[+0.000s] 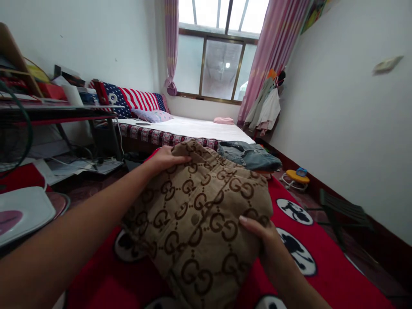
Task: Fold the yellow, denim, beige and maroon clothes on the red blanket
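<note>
I have the tan garment (pixel 222 195), brown G-patterned with a round button, over the red blanket (pixel 96 270) at centre, gripped by left hand (pixel 169 159) at eleven o'clock, right hand (pixel 265 236) at three. At ten, a rack (pixel 9 40) holds indistinct items.

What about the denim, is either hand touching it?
No, left hand and right hand hold the brown cloth; the denim lies beyond.

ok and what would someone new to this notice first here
Most likely the brown garment with its dark letter pattern, front and centre, held by the left hand and right hand. Next, perhaps, the bright red cloth with white circles beneath it, then the stars-and-stripes cushion at the left end of the bed behind.
</note>
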Motion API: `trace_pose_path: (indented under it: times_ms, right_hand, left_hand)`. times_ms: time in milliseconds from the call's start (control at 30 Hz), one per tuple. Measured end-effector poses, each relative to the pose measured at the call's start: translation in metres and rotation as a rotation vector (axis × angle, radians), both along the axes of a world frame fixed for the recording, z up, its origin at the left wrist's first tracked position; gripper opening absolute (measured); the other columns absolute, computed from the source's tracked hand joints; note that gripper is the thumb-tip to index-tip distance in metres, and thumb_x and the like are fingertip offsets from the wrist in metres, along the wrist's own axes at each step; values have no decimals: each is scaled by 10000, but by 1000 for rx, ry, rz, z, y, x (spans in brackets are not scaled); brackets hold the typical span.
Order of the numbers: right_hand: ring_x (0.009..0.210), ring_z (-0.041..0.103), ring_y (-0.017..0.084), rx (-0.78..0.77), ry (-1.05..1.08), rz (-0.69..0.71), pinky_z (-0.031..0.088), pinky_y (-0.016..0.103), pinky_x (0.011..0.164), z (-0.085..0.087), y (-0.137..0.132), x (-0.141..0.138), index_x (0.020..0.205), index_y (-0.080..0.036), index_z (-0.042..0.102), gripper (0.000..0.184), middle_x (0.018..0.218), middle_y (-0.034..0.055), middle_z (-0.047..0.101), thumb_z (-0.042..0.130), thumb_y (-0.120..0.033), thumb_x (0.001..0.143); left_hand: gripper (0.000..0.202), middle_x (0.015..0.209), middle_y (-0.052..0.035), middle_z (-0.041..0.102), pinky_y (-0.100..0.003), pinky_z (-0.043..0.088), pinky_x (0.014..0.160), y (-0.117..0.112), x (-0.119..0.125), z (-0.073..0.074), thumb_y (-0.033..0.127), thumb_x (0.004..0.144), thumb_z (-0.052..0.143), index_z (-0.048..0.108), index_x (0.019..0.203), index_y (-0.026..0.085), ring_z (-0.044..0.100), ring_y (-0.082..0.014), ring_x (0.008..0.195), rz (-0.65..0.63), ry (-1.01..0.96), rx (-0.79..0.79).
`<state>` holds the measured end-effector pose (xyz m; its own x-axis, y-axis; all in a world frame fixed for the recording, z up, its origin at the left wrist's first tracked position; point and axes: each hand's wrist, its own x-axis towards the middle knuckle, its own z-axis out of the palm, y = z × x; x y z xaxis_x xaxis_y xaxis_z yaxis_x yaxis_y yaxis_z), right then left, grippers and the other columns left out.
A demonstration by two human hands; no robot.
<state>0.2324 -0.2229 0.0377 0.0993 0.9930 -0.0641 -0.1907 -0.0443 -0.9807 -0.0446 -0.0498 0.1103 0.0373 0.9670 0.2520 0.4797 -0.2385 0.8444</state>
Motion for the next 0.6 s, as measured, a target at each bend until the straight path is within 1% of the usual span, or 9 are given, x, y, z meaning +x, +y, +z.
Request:
trace_pose_path:
  times_ms: [67, 133, 167, 233, 300, 367, 433, 500, 600]
  right_hand:
    - [1003, 660, 335, -45, -36, -26, 568, 464, 769, -10, -30, 4, 1265, -234, 582, 680, 1169, 139, 664, 721, -440, 632]
    - [1033, 643, 346, -118, -94, -60, 567, 484, 739, -30, -48, 13, 1319, -251, 524, 730, 1203, 149, 641, 692, -510, 657]
    - [1063, 628, 347, -133, -150, -83, 562, 493, 748, -41, -54, 20, 1332, -255, 501, 736, 1229, 152, 624, 668, -545, 676]
    - [1151, 574, 338, -86, -328, -164, 530, 502, 845, -59, -57, 41, 1322, -261, 484, 740, 1302, 148, 570, 648, -592, 681]
    - [1244, 497, 319, 22, -531, -300, 466, 488, 968, -66, -53, 63, 1322, -259, 455, 762, 1370, 142, 504, 646, -612, 675]
    - [1291, 448, 310, 92, -671, -380, 425, 475, 1020, -60, -43, 79, 1344, -242, 417, 788, 1408, 147, 456, 618, -631, 689]
    - [1326, 407, 303, 122, -767, -335, 384, 471, 1059, -47, -25, 85, 1375, -208, 391, 817, 1439, 151, 422, 572, -651, 713]
    - [1347, 380, 302, 128, -854, -214, 313, 464, 1109, -34, 0, 82, 1382, -164, 407, 847, 1453, 159, 410, 554, -663, 713]
    - [1289, 458, 315, 124, -944, -91, 331, 445, 1090, -27, 45, 66, 1323, -154, 497, 831, 1370, 166, 511, 629, -632, 658]
  left_hand:
    - [594, 795, -76, 711, -331, 515, 723, 12, 26, 18, 582, 538, 783, 734, 891, 107, 661, -254, 783, -113, 239, 39]
    - [595, 905, -91, 709, -364, 493, 816, 19, 59, 17, 558, 588, 772, 723, 1001, 133, 647, -293, 912, -140, 501, 133]
    - [624, 1042, -100, 692, -385, 470, 880, 19, 75, 10, 524, 632, 761, 677, 1139, 170, 616, -312, 1022, -148, 606, 173]
    - [775, 1315, -145, 560, -452, 391, 998, 12, 105, -17, 411, 693, 750, 473, 1391, 221, 494, -345, 1226, -153, 728, 177]
    - [835, 1429, -176, 445, -518, 327, 1046, 0, 125, -53, 396, 725, 728, 362, 1459, 241, 407, -363, 1310, -196, 761, 129]
    - [719, 1488, -181, 363, -568, 260, 1077, -14, 133, -86, 430, 834, 603, 329, 1474, 250, 335, -355, 1368, -247, 777, 73]
    - [633, 1536, -174, 267, -586, 179, 1107, -25, 134, -108, 438, 925, 443, 264, 1500, 241, 241, -333, 1419, -271, 796, 38]
    - [628, 1562, -174, 176, -575, 128, 1126, -31, 130, -116, 435, 958, 356, 182, 1522, 220, 162, -316, 1445, -290, 816, 17]
    - [643, 1565, -174, 155, -544, 159, 1133, -36, 116, -106, 451, 957, 347, 174, 1524, 202, 151, -300, 1450, -400, 829, -6]
